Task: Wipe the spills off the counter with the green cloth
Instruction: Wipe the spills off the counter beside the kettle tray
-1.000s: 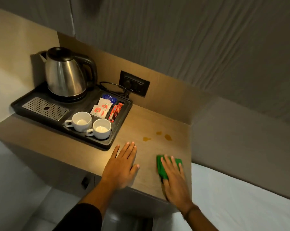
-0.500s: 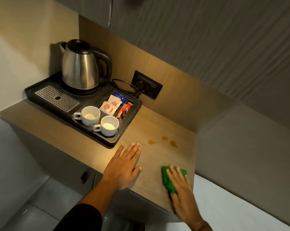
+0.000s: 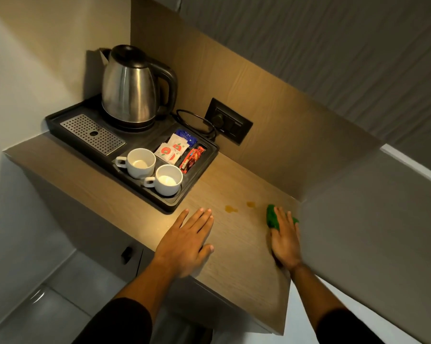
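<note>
The green cloth (image 3: 272,216) lies crumpled on the wooden counter (image 3: 236,247), close to its right end. My right hand (image 3: 285,238) presses flat on top of the cloth and hides most of it. Two small amber spills show just left of the cloth, one spill (image 3: 230,208) nearer the middle and another spill (image 3: 250,204) close to the cloth's edge. My left hand (image 3: 185,242) rests flat on the counter with fingers together, holding nothing, a little left of the spills.
A black tray (image 3: 182,197) fills the counter's left half, carrying a steel kettle (image 3: 131,88), two white cups (image 3: 142,162), sachets (image 3: 172,151) and a drip grate (image 3: 92,134). A wall socket (image 3: 228,125) with a cord sits behind. A wall panel (image 3: 358,232) bounds the right end.
My right hand has slid the green cloth away from the front edge toward the spills; only two spills show now, where three showed before. The camera has moved closer. My left hand stays put.
</note>
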Demonstrator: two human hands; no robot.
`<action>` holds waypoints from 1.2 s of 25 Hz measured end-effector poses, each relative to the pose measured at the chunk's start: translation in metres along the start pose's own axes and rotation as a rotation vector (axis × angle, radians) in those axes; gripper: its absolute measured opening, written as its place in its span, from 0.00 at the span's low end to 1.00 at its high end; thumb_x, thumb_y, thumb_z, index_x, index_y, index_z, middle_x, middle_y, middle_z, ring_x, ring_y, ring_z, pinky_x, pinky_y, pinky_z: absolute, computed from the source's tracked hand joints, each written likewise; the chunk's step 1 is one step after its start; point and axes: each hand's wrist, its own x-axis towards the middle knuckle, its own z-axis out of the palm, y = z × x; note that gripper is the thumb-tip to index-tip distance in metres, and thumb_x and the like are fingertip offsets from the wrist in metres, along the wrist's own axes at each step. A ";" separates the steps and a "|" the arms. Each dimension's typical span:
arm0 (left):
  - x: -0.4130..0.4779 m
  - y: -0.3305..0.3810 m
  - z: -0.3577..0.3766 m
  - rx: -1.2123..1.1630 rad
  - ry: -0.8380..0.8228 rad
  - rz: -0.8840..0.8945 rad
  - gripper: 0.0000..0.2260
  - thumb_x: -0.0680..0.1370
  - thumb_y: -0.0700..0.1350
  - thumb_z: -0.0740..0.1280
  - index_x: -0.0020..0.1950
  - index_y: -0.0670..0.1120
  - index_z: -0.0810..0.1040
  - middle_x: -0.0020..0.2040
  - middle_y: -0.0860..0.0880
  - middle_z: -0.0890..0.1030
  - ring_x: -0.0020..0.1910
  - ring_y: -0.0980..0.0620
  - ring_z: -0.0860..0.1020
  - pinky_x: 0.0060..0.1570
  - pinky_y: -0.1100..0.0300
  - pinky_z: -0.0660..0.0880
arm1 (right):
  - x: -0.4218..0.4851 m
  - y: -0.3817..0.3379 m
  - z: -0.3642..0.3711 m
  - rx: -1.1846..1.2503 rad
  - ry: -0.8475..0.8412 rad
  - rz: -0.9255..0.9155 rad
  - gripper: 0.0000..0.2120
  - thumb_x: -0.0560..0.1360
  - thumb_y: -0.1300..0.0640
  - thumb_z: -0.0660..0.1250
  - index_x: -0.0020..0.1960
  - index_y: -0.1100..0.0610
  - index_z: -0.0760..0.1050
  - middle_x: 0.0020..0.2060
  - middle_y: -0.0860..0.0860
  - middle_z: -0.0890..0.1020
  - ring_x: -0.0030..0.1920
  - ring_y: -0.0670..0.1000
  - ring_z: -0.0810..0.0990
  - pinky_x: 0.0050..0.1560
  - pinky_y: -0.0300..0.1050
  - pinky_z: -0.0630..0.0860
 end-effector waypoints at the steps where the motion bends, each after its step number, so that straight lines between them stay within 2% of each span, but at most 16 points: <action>1: 0.000 0.000 0.000 0.001 0.001 0.003 0.32 0.84 0.63 0.46 0.84 0.47 0.45 0.85 0.48 0.47 0.82 0.50 0.41 0.81 0.41 0.44 | 0.023 -0.019 -0.002 -0.019 -0.002 0.082 0.31 0.82 0.63 0.59 0.82 0.53 0.56 0.83 0.52 0.58 0.83 0.55 0.50 0.82 0.62 0.45; 2: 0.000 0.000 0.000 -0.004 0.001 0.000 0.32 0.84 0.63 0.46 0.84 0.48 0.45 0.85 0.48 0.47 0.82 0.50 0.41 0.81 0.41 0.44 | 0.034 -0.037 0.003 -0.032 -0.025 0.082 0.31 0.82 0.63 0.60 0.83 0.53 0.55 0.83 0.52 0.57 0.83 0.55 0.49 0.82 0.60 0.44; 4: 0.000 0.000 0.000 -0.016 -0.001 -0.011 0.33 0.84 0.64 0.46 0.84 0.48 0.45 0.85 0.48 0.47 0.82 0.50 0.41 0.81 0.41 0.45 | 0.023 -0.055 0.018 0.018 -0.076 -0.123 0.31 0.81 0.61 0.59 0.82 0.51 0.56 0.83 0.50 0.57 0.84 0.54 0.49 0.82 0.61 0.44; 6: 0.001 0.000 0.001 -0.016 -0.001 -0.014 0.33 0.84 0.64 0.46 0.84 0.48 0.45 0.85 0.48 0.47 0.82 0.50 0.41 0.80 0.40 0.45 | -0.016 -0.027 0.016 0.067 -0.135 -0.282 0.31 0.80 0.56 0.55 0.82 0.46 0.56 0.83 0.46 0.57 0.84 0.50 0.48 0.82 0.60 0.43; 8: 0.002 0.000 0.000 -0.020 -0.006 -0.012 0.33 0.84 0.63 0.46 0.84 0.48 0.45 0.85 0.47 0.47 0.82 0.50 0.41 0.80 0.40 0.45 | -0.023 0.002 0.006 0.068 -0.096 -0.246 0.31 0.79 0.57 0.56 0.82 0.46 0.58 0.82 0.46 0.58 0.83 0.52 0.50 0.82 0.61 0.45; 9: 0.001 0.001 -0.001 -0.020 -0.007 -0.010 0.32 0.84 0.63 0.46 0.84 0.48 0.45 0.85 0.48 0.47 0.82 0.50 0.41 0.80 0.40 0.45 | -0.005 0.001 0.004 0.050 -0.070 -0.164 0.31 0.80 0.60 0.58 0.82 0.49 0.58 0.82 0.48 0.58 0.83 0.54 0.51 0.82 0.63 0.46; 11: 0.001 0.002 -0.003 -0.022 -0.013 -0.012 0.32 0.84 0.63 0.47 0.84 0.48 0.45 0.85 0.48 0.46 0.82 0.50 0.41 0.80 0.41 0.44 | 0.039 -0.033 0.006 -0.001 -0.025 0.004 0.31 0.82 0.64 0.60 0.82 0.52 0.57 0.83 0.52 0.58 0.83 0.55 0.50 0.82 0.61 0.45; 12: 0.001 0.002 -0.003 -0.026 -0.009 -0.016 0.32 0.84 0.63 0.47 0.84 0.48 0.44 0.85 0.48 0.46 0.82 0.50 0.41 0.80 0.41 0.43 | 0.050 -0.056 0.011 -0.007 -0.039 0.004 0.31 0.82 0.64 0.60 0.82 0.52 0.56 0.83 0.52 0.57 0.83 0.55 0.50 0.82 0.60 0.45; 14: 0.001 0.002 -0.004 -0.024 -0.009 -0.019 0.32 0.84 0.63 0.47 0.83 0.48 0.44 0.85 0.48 0.46 0.82 0.50 0.40 0.81 0.41 0.43 | 0.040 -0.081 0.025 0.035 -0.092 -0.178 0.31 0.82 0.63 0.60 0.82 0.51 0.56 0.83 0.51 0.56 0.84 0.54 0.48 0.82 0.60 0.43; 16: 0.001 0.002 -0.003 -0.015 -0.009 -0.020 0.32 0.84 0.63 0.47 0.83 0.48 0.44 0.85 0.48 0.46 0.82 0.50 0.40 0.80 0.40 0.44 | -0.002 -0.064 0.030 0.076 -0.168 -0.364 0.30 0.82 0.60 0.56 0.82 0.46 0.55 0.83 0.47 0.56 0.84 0.50 0.47 0.82 0.60 0.41; 19: 0.002 0.002 -0.003 -0.015 -0.012 -0.022 0.32 0.84 0.63 0.47 0.83 0.48 0.44 0.85 0.48 0.46 0.82 0.51 0.40 0.80 0.40 0.43 | -0.025 -0.020 0.014 0.075 -0.159 -0.349 0.31 0.80 0.58 0.53 0.82 0.45 0.56 0.83 0.46 0.56 0.84 0.49 0.48 0.82 0.62 0.44; 21: 0.002 0.002 -0.003 -0.022 -0.014 -0.022 0.32 0.85 0.63 0.47 0.83 0.48 0.44 0.85 0.49 0.46 0.82 0.51 0.40 0.80 0.41 0.43 | 0.016 -0.036 0.014 0.027 -0.098 -0.236 0.30 0.81 0.59 0.56 0.82 0.51 0.58 0.82 0.48 0.56 0.83 0.54 0.50 0.82 0.64 0.45; 23: 0.002 0.002 -0.004 -0.024 -0.006 -0.024 0.32 0.85 0.63 0.48 0.83 0.48 0.44 0.85 0.49 0.46 0.82 0.51 0.40 0.80 0.41 0.44 | 0.047 -0.075 0.021 0.015 -0.077 -0.163 0.30 0.82 0.64 0.60 0.82 0.52 0.57 0.82 0.50 0.56 0.84 0.55 0.49 0.82 0.62 0.44; 25: 0.001 0.002 -0.003 -0.027 -0.003 -0.024 0.32 0.84 0.63 0.48 0.83 0.48 0.46 0.85 0.48 0.47 0.82 0.51 0.41 0.80 0.40 0.45 | 0.037 -0.096 0.034 0.059 -0.146 -0.275 0.32 0.82 0.64 0.60 0.82 0.49 0.56 0.83 0.49 0.55 0.84 0.53 0.47 0.82 0.61 0.42; 27: 0.002 0.002 -0.002 -0.030 0.009 -0.026 0.32 0.84 0.62 0.49 0.83 0.48 0.46 0.85 0.48 0.49 0.82 0.51 0.42 0.80 0.40 0.46 | -0.002 -0.070 0.039 0.074 -0.212 -0.436 0.32 0.82 0.59 0.56 0.83 0.44 0.53 0.84 0.45 0.54 0.84 0.49 0.46 0.82 0.60 0.40; 30: 0.002 0.002 -0.004 -0.029 0.009 -0.021 0.32 0.84 0.62 0.49 0.83 0.48 0.47 0.85 0.48 0.48 0.82 0.50 0.42 0.80 0.40 0.45 | -0.022 -0.017 0.023 0.082 -0.180 -0.419 0.33 0.79 0.58 0.54 0.82 0.42 0.53 0.83 0.42 0.55 0.84 0.49 0.48 0.82 0.63 0.43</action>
